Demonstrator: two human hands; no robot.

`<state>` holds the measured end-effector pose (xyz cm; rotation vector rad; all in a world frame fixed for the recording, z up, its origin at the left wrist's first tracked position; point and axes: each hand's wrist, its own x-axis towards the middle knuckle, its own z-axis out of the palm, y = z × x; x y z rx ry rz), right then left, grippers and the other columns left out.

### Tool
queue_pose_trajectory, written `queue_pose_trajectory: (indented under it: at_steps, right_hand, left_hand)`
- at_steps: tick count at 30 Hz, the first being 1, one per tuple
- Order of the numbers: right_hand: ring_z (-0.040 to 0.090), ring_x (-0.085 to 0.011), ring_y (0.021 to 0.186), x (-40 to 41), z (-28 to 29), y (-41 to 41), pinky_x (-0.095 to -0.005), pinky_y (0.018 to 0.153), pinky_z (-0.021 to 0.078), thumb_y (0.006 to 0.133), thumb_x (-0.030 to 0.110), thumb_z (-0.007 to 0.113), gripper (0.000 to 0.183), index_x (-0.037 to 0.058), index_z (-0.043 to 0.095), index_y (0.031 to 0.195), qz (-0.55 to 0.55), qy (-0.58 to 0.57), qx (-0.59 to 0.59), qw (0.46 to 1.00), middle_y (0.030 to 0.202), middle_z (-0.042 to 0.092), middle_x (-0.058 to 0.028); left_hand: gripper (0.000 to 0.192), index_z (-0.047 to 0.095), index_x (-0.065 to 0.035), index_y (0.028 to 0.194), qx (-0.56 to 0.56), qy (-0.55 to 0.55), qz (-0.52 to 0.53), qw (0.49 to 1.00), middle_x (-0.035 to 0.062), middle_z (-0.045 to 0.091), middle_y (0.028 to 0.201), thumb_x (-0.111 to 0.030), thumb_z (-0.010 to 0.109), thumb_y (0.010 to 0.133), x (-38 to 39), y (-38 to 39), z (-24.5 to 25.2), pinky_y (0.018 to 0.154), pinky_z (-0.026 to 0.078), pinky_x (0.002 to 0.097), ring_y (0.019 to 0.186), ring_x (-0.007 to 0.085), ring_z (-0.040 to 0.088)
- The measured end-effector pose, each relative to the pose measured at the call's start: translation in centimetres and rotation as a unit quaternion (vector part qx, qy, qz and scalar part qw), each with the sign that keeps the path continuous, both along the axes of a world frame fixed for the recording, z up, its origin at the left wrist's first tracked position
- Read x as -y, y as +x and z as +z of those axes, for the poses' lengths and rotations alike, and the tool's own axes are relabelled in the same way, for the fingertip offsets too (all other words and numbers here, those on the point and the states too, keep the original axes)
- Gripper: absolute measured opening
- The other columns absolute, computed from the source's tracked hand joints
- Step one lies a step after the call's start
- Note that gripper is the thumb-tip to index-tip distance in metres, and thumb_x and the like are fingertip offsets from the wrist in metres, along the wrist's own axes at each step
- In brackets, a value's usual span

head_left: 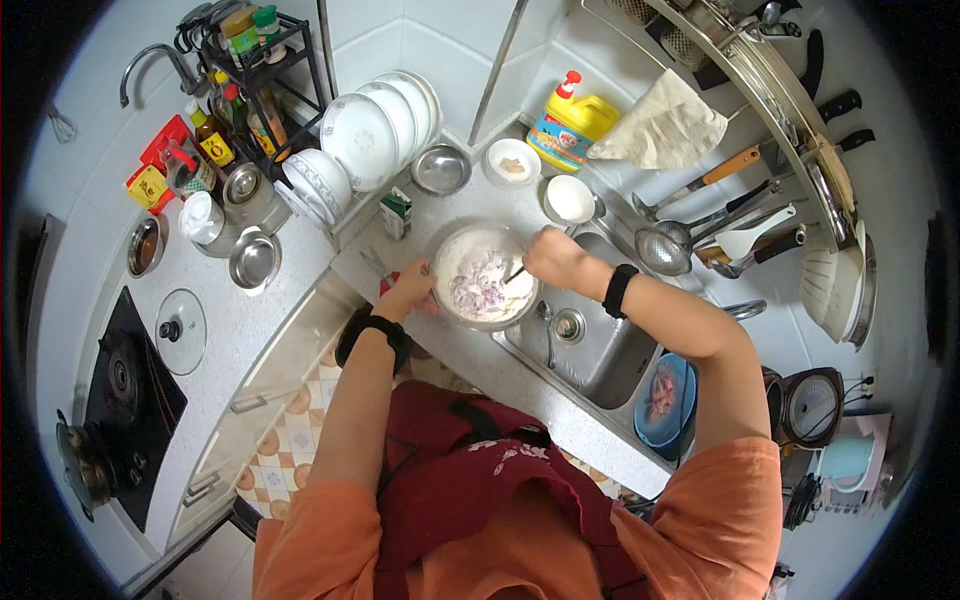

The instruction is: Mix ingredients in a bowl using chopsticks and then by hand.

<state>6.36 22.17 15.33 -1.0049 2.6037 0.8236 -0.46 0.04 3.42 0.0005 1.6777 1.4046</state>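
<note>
A large round bowl [486, 325] sits on the counter in front of me, by the left edge of the sink. Inside it lies a white, floury mass with pinkish-purple patches [480, 289]. My left hand [412, 287] grips the bowl's left rim. Above the right rim, my right hand [555, 256] is closed around a thin dark utensil [515, 275], whose lower end reaches into the mixture; its tip is hidden. Scissors with red handles [387, 283] lie partly behind my left hand. Just past my right hand stands a white bowl [569, 199].
The steel sink [600, 352] holds a spoon [549, 341] and, at its right end, a blue basin [665, 442] with pinkish food. Behind the bowl are a small carton [396, 213], a steel bowl [442, 169], a white dish [513, 144] and a yellow jug [571, 124]. Racked plates [360, 142] stand back left.
</note>
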Motion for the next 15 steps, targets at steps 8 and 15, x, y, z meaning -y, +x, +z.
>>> queue_pose_trajectory:
  at_steps: [8,15]
  right_hand:
    - [0.055,-0.0180,0.058,0.9,2.9,-1.1,-0.0294,0.048,0.0419,0.061,0.011,0.052,0.006,0.0114,0.057,0.057,-0.038,-0.020,-0.037,0.998,0.059,0.056,-0.0049]
    - [0.057,-0.0199,0.059,0.7,4.7,0.8,-0.0297,0.047,0.0427,0.062,0.008,0.051,0.008,0.0080,0.060,0.062,-0.086,-0.024,0.019,0.996,0.063,0.058,-0.0076]
  left_hand:
    - [0.030,0.032,-0.0039,0.104,0.005,-0.016,0.027,0.999,0.0138,0.045,0.086,-0.007,0.043,0.077,-0.3,-0.2,0.0,0.042,0.049,0.0346,0.050,0.0217,0.053]
    - [0.030,0.032,-0.0037,0.104,0.005,-0.009,0.021,1.000,0.0126,0.046,0.084,-0.008,0.043,0.077,0.3,0.0,0.3,0.043,0.049,0.0338,0.051,0.0206,0.054]
